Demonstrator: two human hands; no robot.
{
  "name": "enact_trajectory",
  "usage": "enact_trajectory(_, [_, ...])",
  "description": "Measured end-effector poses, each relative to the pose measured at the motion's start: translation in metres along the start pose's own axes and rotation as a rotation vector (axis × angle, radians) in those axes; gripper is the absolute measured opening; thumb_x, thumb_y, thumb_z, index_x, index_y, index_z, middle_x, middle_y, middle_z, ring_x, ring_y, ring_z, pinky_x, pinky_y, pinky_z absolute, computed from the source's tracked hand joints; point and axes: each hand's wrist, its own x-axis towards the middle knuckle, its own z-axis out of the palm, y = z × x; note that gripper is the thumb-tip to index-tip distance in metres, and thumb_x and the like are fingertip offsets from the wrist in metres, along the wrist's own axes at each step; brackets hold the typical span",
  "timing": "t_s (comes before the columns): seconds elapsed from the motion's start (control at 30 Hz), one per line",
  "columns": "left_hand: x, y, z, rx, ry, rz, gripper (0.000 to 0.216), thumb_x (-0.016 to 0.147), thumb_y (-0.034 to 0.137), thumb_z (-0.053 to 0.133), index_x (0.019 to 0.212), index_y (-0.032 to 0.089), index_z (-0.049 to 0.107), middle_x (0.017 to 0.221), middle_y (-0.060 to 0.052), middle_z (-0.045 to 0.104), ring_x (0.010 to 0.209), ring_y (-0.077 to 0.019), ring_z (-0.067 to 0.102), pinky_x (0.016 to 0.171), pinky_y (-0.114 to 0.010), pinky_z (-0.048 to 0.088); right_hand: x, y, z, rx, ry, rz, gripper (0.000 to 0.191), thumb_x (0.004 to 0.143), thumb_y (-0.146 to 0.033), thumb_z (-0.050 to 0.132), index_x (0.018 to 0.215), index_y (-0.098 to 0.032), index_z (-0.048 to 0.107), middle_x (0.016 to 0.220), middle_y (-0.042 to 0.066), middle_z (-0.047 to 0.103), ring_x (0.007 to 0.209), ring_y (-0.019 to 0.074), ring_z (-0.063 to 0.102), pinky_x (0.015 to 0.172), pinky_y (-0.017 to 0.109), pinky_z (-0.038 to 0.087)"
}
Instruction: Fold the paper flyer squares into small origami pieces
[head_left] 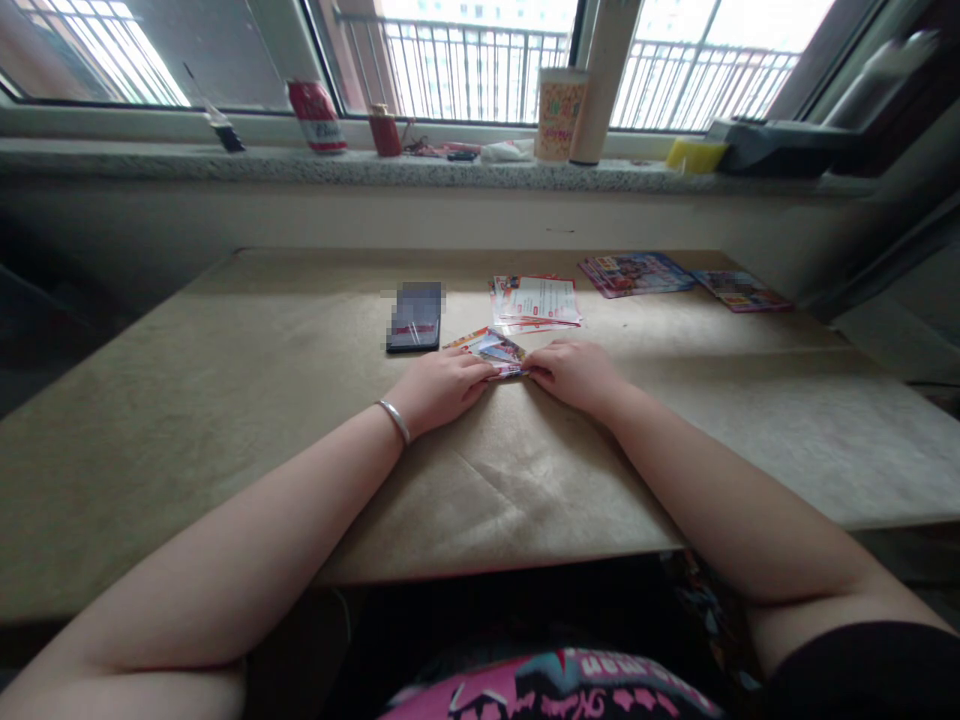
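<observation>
Looks like a home, prob. an apartment room: paper-covered table (225, 400) under a big window (480, 60) w/ balcony railing outside; stone sill (225, 165) w/ red can (317, 116), paper cup (559, 113), sponge (696, 155).

- Folded leaflet (496, 352): glossy, multicoloured print with red and blue
- Phone (415, 317): black
- Tabletop (225, 400): brown kraft paper
- Bracelet (394, 420): silver
- Can (317, 116): red and white

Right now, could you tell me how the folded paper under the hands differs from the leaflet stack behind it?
The folded paper is small, with the left hand and right hand on it; the leaflet stack lies flat, larger and untouched. The folded paper shows busy colours; the leaflet stack's top sheet is mostly white. Both are printed paper on the table.
</observation>
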Motion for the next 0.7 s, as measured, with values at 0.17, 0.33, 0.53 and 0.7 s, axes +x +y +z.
enact_trajectory(0.17, [0.0027, 0.0027, -0.0022, -0.023, 0.014, -0.031, 0.037, 0.093, 0.030, 0.049, 0.127, 0.020, 0.060, 0.143, -0.009, 0.051, 0.135, -0.0259, 0.043, 0.112, -0.043, 0.039, 0.0007, 0.0016, 0.0013, -0.006, 0.018, -0.002, 0.025, 0.091, -0.030, 0.050, 0.105, -0.027, 0.071, 0.099, 0.004, 0.074, 0.091, 0.0214, 0.065, 0.071, 0.030, 0.043])
enact_trajectory(0.33, [0.0038, 0.0023, -0.0045, -0.094, -0.170, -0.098, 0.054, 0.093, 0.035, 0.049, 0.142, 0.014, 0.043, 0.146, -0.013, 0.047, 0.135, -0.0261, 0.043, 0.113, -0.042, 0.037, 0.0020, 0.0065, 0.0035, 0.014, 0.016, 0.035, 0.024, 0.091, -0.027, 0.051, 0.104, -0.026, 0.072, 0.101, 0.005, 0.074, 0.093, 0.0213, 0.065, 0.076, 0.031, 0.045])
enact_trajectory(0.53, [0.0024, 0.0015, -0.0013, -0.066, -0.131, -0.063, 0.042, 0.097, 0.033, 0.041, 0.135, 0.020, 0.053, 0.141, -0.008, 0.053, 0.130, -0.0225, 0.048, 0.113, -0.039, 0.037, 0.0026, 0.0084, 0.0051, 0.047, 0.026, -0.010, 0.027, 0.092, -0.023, 0.049, 0.106, -0.025, 0.073, 0.106, 0.004, 0.074, 0.098, 0.0220, 0.065, 0.082, 0.033, 0.047])
enact_trajectory(0.7, [0.0025, 0.0023, 0.0020, -0.041, -0.096, -0.059, 0.041, 0.098, 0.034, 0.040, 0.133, 0.021, 0.056, 0.140, -0.008, 0.054, 0.128, -0.0229, 0.050, 0.111, -0.040, 0.039, 0.0023, 0.0060, 0.0037, 0.057, 0.002, -0.031, 0.030, 0.092, -0.020, 0.047, 0.105, -0.023, 0.074, 0.107, 0.004, 0.074, 0.098, 0.0218, 0.065, 0.084, 0.033, 0.047])
